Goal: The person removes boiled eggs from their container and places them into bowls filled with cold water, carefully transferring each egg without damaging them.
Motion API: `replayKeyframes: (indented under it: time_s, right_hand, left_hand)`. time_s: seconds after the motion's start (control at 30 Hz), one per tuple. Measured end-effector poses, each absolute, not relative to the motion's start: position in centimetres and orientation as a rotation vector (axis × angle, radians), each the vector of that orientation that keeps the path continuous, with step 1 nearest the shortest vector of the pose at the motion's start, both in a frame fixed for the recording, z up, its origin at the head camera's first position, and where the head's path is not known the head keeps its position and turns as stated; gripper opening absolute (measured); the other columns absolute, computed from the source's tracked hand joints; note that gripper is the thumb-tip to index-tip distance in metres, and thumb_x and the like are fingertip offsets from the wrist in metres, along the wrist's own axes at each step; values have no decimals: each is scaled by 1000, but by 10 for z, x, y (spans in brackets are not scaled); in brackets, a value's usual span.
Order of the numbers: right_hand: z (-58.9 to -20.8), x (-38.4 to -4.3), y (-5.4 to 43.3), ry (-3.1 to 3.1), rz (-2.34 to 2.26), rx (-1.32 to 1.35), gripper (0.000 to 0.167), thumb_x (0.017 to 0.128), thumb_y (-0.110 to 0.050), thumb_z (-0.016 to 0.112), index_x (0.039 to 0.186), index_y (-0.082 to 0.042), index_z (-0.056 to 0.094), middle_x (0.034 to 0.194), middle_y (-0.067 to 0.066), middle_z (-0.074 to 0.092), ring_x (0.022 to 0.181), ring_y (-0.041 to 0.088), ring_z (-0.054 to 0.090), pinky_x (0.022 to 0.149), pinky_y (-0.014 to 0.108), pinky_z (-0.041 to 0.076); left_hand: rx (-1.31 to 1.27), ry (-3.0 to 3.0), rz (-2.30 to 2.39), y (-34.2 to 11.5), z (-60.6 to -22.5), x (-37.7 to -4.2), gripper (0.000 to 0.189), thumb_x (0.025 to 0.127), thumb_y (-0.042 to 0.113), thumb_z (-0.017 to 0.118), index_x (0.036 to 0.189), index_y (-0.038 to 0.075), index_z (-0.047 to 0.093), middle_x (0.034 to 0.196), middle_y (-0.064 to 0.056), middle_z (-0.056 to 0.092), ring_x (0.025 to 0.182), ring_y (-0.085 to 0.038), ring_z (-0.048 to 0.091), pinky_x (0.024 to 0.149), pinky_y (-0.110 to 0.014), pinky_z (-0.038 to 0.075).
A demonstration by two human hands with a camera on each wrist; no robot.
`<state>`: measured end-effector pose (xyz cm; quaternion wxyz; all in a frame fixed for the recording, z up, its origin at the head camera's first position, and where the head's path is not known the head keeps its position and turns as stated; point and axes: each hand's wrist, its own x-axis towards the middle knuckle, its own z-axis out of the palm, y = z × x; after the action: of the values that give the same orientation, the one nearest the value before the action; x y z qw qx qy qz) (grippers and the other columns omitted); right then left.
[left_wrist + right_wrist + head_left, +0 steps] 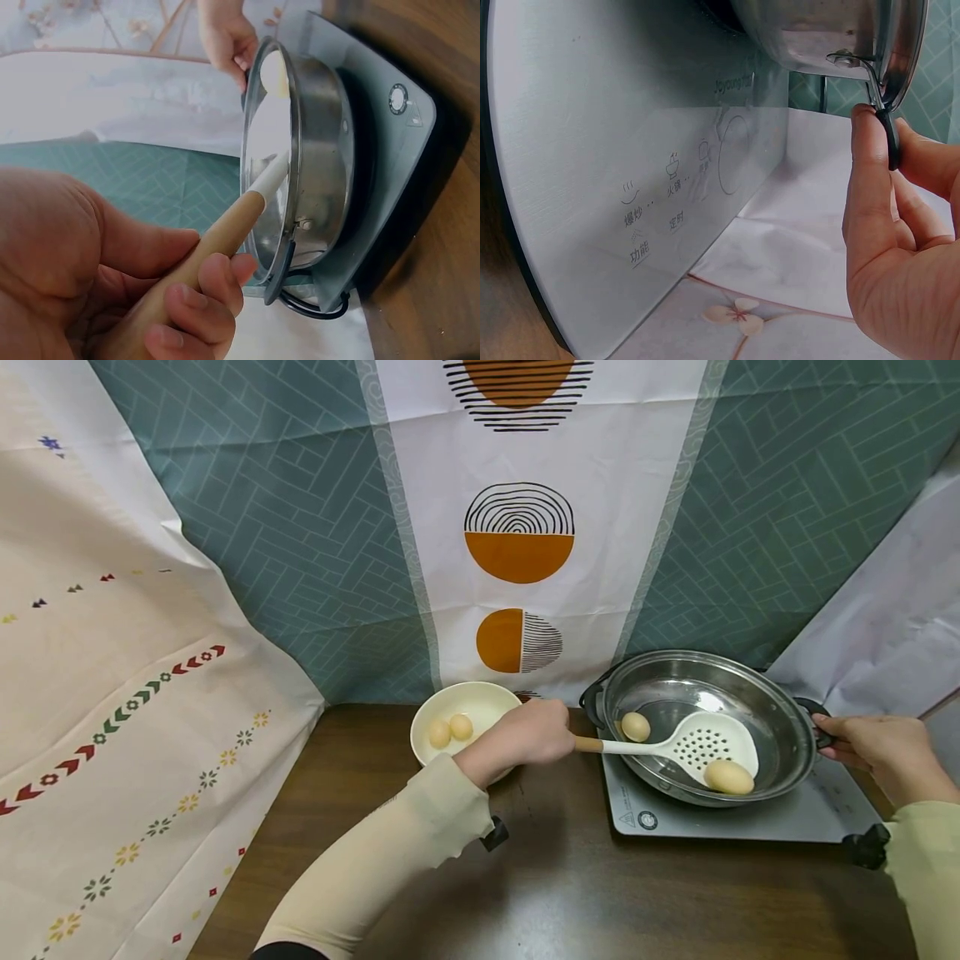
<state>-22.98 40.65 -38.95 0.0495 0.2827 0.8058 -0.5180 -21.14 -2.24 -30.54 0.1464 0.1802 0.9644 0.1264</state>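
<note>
My left hand [534,732] grips the wooden handle [225,229] of a white slotted skimmer [701,739], whose head is inside a steel pot [693,672]. One egg [729,777] lies on the skimmer head near the pot's front rim. Another egg [635,727] sits at the left inside the pot. At the pot's right side, my right hand [881,747] pinches the black side handle [891,139] between thumb and fingers. To the left, partly behind my left forearm, a cream bowl [487,695] holds two eggs [450,729].
Under the pot is a flat grey induction cooker [750,822] with printed controls. Everything stands on a dark wooden table [540,893]. Patterned cloth [517,560] hangs behind, and a flowered white cloth [150,735] borders the left.
</note>
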Motion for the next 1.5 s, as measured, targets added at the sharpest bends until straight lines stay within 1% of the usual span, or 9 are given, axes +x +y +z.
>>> replayKeyframes:
  time_s: [0.27, 0.37, 0.5, 0.73, 0.97, 1.2, 1.23, 1.33, 1.5]
  right_hand:
    - [-389, -230, 406, 2474, -1549, 866, 21, 89, -32, 59, 78, -15, 59, 56, -10, 60, 53, 7, 64, 61, 28, 56]
    - [-389, -230, 406, 2466, -1558, 869, 22, 89, -33, 59, 75, -16, 59, 56, -11, 59, 53, 6, 64, 62, 28, 56]
    - [-389, -231, 406, 2438, -1599, 874, 25, 88, -33, 61, 65, -21, 59, 56, -12, 59, 53, 6, 65, 61, 28, 56]
    - [-388, -230, 406, 2455, -1579, 878, 23, 88, -34, 61, 73, -16, 59, 57, -11, 59, 53, 7, 65, 61, 27, 56]
    - [-389, -230, 406, 2445, -1599, 864, 25, 88, -33, 61, 66, -21, 59, 58, -10, 60, 54, 8, 65, 60, 27, 55]
    - [-388, -230, 406, 2448, -1594, 865, 23, 88, -33, 61, 73, -16, 58, 57, -10, 60, 54, 8, 66, 60, 28, 56]
    - [-389, -230, 406, 2448, -1595, 862, 23, 88, -34, 61, 71, -17, 59, 57, -10, 60, 54, 8, 66, 60, 28, 56]
    - [-390, -230, 406, 2459, -1589, 861, 22, 88, -32, 60, 73, -17, 58, 57, -10, 60, 54, 9, 66, 60, 28, 55]
    - [-391, -232, 406, 2471, -1581, 873, 17, 90, -28, 58, 82, -12, 57, 56, -10, 59, 53, 8, 65, 60, 28, 56]
  left_hand:
    - [555, 2730, 439, -26, -307, -214, 19, 84, 21, 58, 67, 14, 63, 62, 2, 49, 54, -15, 44, 50, -25, 36]
    - [564, 2720, 466, -27, -309, -215, 20, 84, 20, 58, 65, 14, 63, 61, 2, 49, 53, -15, 44, 49, -24, 35]
    - [552, 2723, 476, -27, -310, -214, 19, 84, 19, 58, 67, 13, 63, 62, 2, 49, 53, -15, 44, 49, -24, 35]
    - [524, 2759, 399, -22, -306, -211, 16, 84, 20, 56, 71, 14, 62, 62, 1, 50, 52, -16, 45, 47, -27, 38]
    - [511, 2769, 394, -21, -305, -208, 15, 85, 20, 56, 72, 14, 61, 63, 1, 51, 52, -16, 45, 46, -27, 38]
    - [484, 2777, 392, -21, -304, -206, 14, 85, 21, 56, 74, 14, 61, 66, -1, 54, 54, -17, 47, 48, -27, 39]
    - [478, 2777, 390, -21, -304, -206, 14, 85, 21, 56, 74, 14, 61, 67, -1, 54, 55, -17, 47, 48, -28, 40]
    - [471, 2777, 391, -22, -304, -206, 14, 85, 21, 56, 74, 13, 61, 69, -1, 55, 57, -18, 49, 49, -28, 41]
    - [481, 2789, 389, -23, -306, -207, 16, 86, 21, 54, 73, 13, 61, 70, -1, 56, 59, -18, 49, 51, -28, 41]
